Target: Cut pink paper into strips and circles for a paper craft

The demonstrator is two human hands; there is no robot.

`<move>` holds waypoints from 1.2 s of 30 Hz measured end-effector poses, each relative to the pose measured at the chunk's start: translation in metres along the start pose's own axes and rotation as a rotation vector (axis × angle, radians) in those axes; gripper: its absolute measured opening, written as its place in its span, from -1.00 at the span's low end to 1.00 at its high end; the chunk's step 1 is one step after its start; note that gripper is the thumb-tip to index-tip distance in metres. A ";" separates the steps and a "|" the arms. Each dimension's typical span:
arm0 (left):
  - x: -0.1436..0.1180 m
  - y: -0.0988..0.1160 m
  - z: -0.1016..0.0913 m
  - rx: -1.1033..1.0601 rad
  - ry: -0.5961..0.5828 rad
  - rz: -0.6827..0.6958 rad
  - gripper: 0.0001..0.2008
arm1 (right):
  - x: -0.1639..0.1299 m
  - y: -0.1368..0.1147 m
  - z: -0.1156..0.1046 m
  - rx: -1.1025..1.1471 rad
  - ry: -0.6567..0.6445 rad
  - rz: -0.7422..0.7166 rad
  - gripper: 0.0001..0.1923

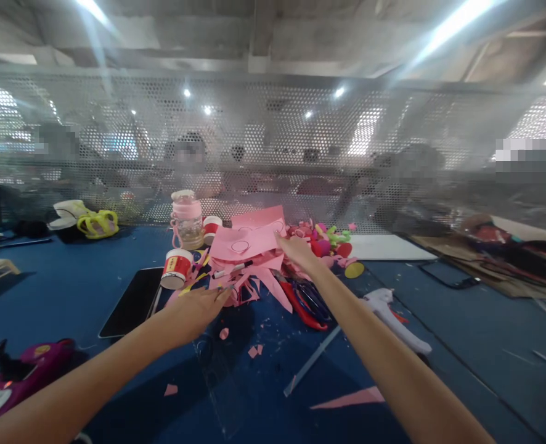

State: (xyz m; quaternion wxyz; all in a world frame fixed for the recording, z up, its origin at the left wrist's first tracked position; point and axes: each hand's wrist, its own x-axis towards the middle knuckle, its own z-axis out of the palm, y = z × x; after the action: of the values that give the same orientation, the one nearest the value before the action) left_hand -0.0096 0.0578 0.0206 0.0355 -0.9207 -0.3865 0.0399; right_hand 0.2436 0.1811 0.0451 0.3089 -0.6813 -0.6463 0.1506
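My left hand [203, 308] is stretched out low over the blue table, palm down with its fingers extended beside pink paper scraps [245, 293]. Farther off, my right hand [296, 250] has its fingertips together at the right edge of a pink paper sheet [254, 242] with circles drawn on it. Behind it rises another pink sheet [266, 216]. A marker pen [233, 270] lies on the pile under the sheet. Red-handled scissors [303, 308] and dark blue-handled scissors [317, 299] lie below my right wrist.
Left of the pile are a paper cup [177, 269], a pink-lidded bottle [187, 219] and a black tablet [132, 302]. A glue gun [397, 320] and a clear strip [312, 361] lie on the right. Colourful craft pieces [331, 243] are heaped before the perforated screen [273, 148].
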 end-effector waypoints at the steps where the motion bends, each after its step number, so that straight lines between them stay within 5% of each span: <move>1: 0.000 0.001 0.001 -0.025 0.002 0.001 -0.28 | 0.005 -0.002 0.002 -0.010 0.014 0.013 -0.63; 10: -0.003 0.007 -0.004 -0.100 -0.057 0.016 -0.31 | 0.019 0.004 0.023 0.010 0.092 -0.097 -0.64; 26: -0.002 -0.003 0.038 0.011 0.034 0.036 -0.28 | 0.017 -0.001 -0.020 0.154 0.672 -0.432 -0.81; 36: -0.003 -0.001 0.032 -0.043 0.019 0.024 -0.29 | 0.016 0.007 -0.028 0.323 0.660 -0.184 -0.63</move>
State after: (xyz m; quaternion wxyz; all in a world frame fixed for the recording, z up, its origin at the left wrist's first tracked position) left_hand -0.0157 0.0573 -0.0112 0.0191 -0.9263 -0.3756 0.0233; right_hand 0.2675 0.1903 0.0653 0.6163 -0.5749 -0.5382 -0.0055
